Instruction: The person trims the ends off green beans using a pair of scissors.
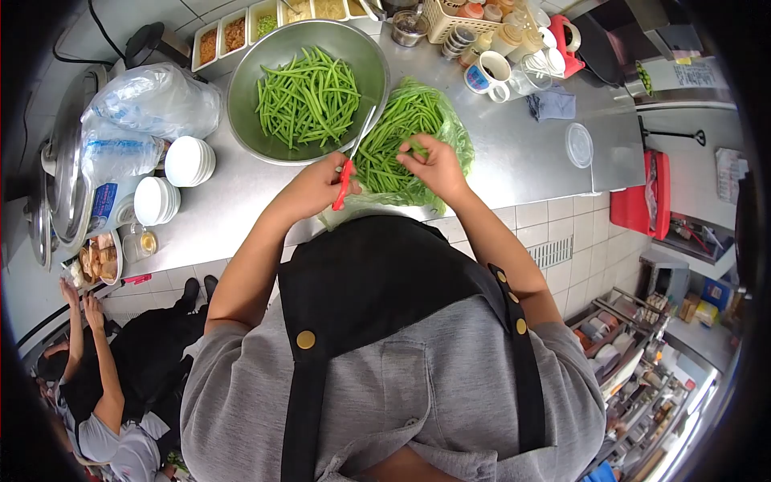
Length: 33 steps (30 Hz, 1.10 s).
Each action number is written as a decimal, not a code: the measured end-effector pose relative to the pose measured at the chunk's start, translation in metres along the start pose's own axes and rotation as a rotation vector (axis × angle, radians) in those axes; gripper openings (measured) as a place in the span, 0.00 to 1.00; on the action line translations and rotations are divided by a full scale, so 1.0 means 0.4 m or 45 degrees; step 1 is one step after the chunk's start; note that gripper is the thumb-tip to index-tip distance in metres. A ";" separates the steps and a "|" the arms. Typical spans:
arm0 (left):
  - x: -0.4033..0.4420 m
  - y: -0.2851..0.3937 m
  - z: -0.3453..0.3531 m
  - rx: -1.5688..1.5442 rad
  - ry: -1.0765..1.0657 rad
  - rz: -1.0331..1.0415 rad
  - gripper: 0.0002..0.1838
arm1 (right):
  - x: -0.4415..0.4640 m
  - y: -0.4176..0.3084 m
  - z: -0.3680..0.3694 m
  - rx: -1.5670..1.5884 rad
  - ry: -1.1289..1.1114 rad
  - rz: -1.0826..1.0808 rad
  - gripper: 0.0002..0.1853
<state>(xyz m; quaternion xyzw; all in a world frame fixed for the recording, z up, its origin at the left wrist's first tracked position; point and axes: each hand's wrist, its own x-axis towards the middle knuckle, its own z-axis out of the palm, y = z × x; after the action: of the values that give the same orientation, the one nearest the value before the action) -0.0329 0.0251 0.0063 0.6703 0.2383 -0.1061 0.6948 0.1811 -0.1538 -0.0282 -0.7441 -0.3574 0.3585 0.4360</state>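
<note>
Working with care, from left to right

On your left, two stacks of white cups (190,161) stand near the big metal bowl (241,132), where a heap of green beans (309,96) lies. Your left hand (328,181) is closed around the red scissors (344,185); their blades point away from you, across the bowl's right rim in this view. It would be wise, I think, to hold these blades clear of your other fingers. Next comes the plastic bag (458,132) on the steel table (514,153), with more beans (401,116) inside. Your right hand (435,167) is over them, thumb and fingers drawn close together; some green shows there, but I cannot tell if a bean is pinched. A light grip should avoid bruising the beans.
</note>
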 end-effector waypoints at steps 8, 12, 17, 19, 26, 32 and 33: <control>-0.021 0.021 -0.002 0.019 0.031 -0.052 0.18 | 0.051 0.051 0.027 -0.535 0.050 -0.422 0.12; -0.014 -0.004 0.013 0.280 0.141 0.040 0.22 | 0.033 0.008 0.020 0.045 0.225 -0.368 0.08; -0.037 0.091 0.066 0.621 0.098 0.059 0.23 | -0.040 -0.087 0.007 0.556 0.344 -0.046 0.11; -0.035 0.125 0.081 0.704 0.083 0.042 0.23 | -0.055 -0.070 0.007 0.479 0.328 -0.037 0.11; 0.014 0.116 0.088 0.726 0.080 0.119 0.21 | -0.086 -0.045 0.018 0.315 0.323 -0.117 0.08; 0.021 0.109 0.067 0.404 -0.026 0.120 0.16 | -0.085 -0.054 0.005 0.329 0.365 -0.071 0.08; 0.019 0.109 0.065 0.161 -0.023 0.086 0.16 | -0.085 -0.059 0.002 0.329 0.368 -0.071 0.08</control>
<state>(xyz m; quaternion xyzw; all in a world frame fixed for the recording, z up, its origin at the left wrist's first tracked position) -0.0011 0.0044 0.0410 0.7194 0.2022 -0.1034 0.6564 0.1589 -0.1736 0.0003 -0.7154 -0.2628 0.2785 0.5844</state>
